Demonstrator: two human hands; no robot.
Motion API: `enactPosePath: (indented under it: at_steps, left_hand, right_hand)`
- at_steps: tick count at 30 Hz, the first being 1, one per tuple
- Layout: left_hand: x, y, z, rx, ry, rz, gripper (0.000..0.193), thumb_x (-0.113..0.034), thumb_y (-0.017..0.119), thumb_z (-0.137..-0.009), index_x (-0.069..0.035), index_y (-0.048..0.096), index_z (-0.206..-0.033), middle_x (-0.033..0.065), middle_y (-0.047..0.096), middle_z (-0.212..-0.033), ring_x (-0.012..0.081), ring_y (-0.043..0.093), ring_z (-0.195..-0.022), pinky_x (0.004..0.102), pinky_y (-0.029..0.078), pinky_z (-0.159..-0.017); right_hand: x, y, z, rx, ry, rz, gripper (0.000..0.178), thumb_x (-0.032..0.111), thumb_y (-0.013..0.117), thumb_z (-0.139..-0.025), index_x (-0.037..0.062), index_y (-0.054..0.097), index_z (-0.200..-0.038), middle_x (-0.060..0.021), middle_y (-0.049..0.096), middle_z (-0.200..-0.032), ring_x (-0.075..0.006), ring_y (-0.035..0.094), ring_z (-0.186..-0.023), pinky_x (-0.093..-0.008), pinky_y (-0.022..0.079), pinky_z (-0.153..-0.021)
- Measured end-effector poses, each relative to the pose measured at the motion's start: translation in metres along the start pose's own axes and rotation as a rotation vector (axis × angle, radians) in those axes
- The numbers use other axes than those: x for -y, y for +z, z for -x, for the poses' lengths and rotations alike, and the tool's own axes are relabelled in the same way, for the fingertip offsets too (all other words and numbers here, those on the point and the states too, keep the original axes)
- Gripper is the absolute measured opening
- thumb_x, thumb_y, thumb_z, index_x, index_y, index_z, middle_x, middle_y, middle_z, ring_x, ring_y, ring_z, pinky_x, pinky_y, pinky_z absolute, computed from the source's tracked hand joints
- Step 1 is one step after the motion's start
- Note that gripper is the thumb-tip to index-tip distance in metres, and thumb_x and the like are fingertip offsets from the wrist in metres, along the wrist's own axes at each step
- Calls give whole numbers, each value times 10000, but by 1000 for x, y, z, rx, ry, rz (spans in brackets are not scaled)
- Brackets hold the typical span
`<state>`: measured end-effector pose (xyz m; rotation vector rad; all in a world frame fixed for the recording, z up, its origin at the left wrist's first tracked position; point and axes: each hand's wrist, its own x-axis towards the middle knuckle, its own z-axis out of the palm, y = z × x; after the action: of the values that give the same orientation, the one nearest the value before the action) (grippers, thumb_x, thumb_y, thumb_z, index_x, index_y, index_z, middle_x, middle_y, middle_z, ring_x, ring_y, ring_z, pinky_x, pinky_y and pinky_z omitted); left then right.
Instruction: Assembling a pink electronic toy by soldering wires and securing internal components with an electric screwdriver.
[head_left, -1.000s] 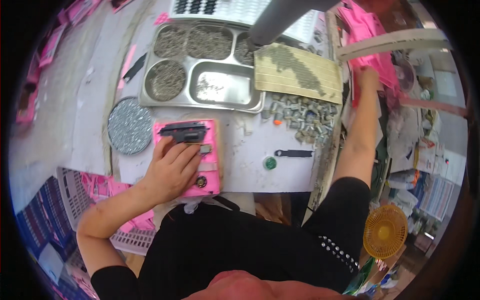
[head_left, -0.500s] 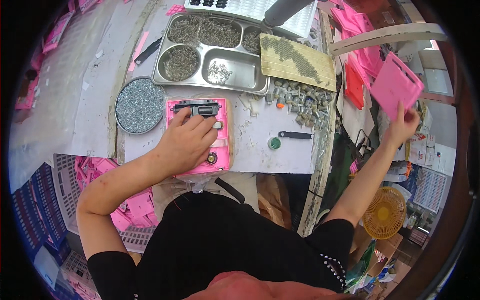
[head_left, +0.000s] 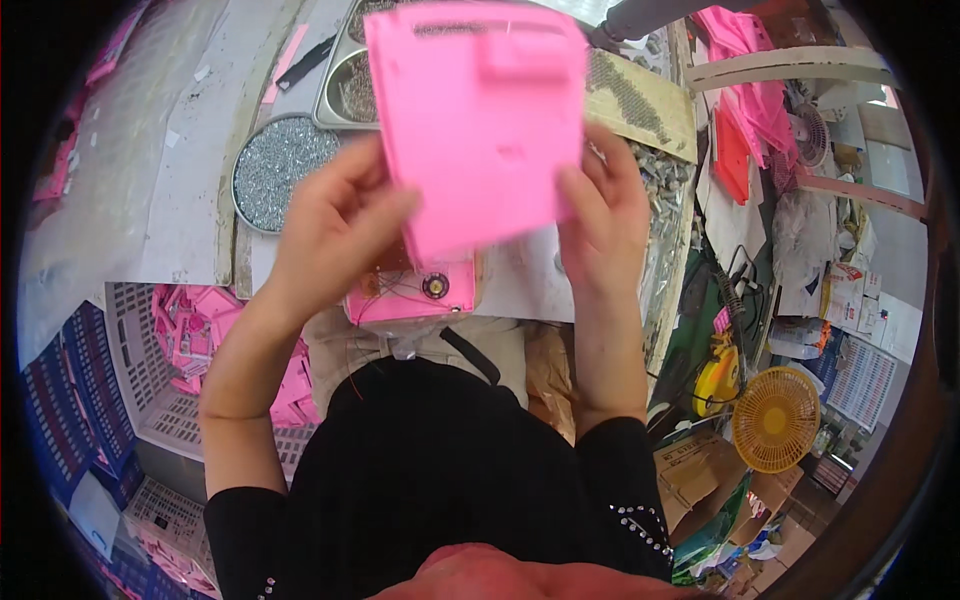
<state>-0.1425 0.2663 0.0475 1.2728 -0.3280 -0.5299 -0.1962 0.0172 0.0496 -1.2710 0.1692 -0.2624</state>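
Note:
A flat pink plastic cover (head_left: 480,150), slightly blurred, is raised above the bench between both hands. My left hand (head_left: 340,220) grips its left edge, thumb on the face toward me. On the opposite edge, my right hand (head_left: 605,200) pinches it with thumb and fingers. Below it lies an open pink housing (head_left: 400,303), of which only the near part shows, with a small round metal-centred part (head_left: 435,286) and thin wires inside. The cover hides the rest of the housing.
A round dish of small silvery screws (head_left: 285,170) stands left of the housing. Behind is a metal compartment tray (head_left: 335,100), partly covered. At right lie a tan board (head_left: 640,105) and many small metal parts. A crate of pink pieces (head_left: 150,390) sits lower left.
My right hand has brought the pink cover from the far right to over the housing. My left hand has left the black part in the housing and taken the cover's left edge.

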Motion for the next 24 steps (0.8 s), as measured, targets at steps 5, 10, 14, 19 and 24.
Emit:
enactPosePath:
  at_steps: [5, 10, 14, 19, 24]
  left_hand:
    - [-18, -8, -10, -149, 12, -123, 542, -69, 639, -1018, 73, 447, -1504, -27, 671, -845, 26, 551, -649, 196, 434, -569]
    - [14, -8, 17, -154, 175, -754, 730, -114, 726, -939, 56, 382, -1560, 7, 596, -670, 87, 536, -542, 254, 414, -518]
    - [38, -3, 41, -133, 112, -862, 823, -96, 737, -893, 23, 327, -1596, 49, 549, -627, 183, 552, -502, 303, 418, -508]
    - [52, -12, 46, -176, 88, -843, 746, -90, 718, -910, -2, 389, -1574, 20, 474, -611, 122, 455, -491, 277, 376, -504]
    - [57, -18, 57, -212, 25, -776, 683, -90, 698, -931, -21, 429, -1555, 6, 432, -614, 90, 399, -507, 262, 350, -506]
  right_hand:
    - [-7, 19, -18, 160, -77, 469, 556, 130, 711, -966, 2, 481, -1456, -132, 727, -978, -154, 696, -801, -306, 562, -707]
    - [-21, 3, 39, 145, -136, 945, 729, 229, 754, -936, 6, 426, -1548, -113, 653, -698, -208, 660, -587, -322, 507, -567]
    - [-52, -9, 78, 162, -183, 1030, 712, 256, 744, -944, -33, 450, -1523, -107, 633, -657, -249, 643, -549, -347, 497, -540]
    - [-62, -8, 74, 246, -265, 1207, 690, 267, 755, -934, -20, 489, -1503, -92, 624, -653, -233, 618, -531, -336, 480, -527]
    - [-69, -10, 62, 356, -319, 1153, 664, 308, 761, -927, 40, 531, -1490, -105, 638, -670, -279, 644, -567, -380, 503, -555]
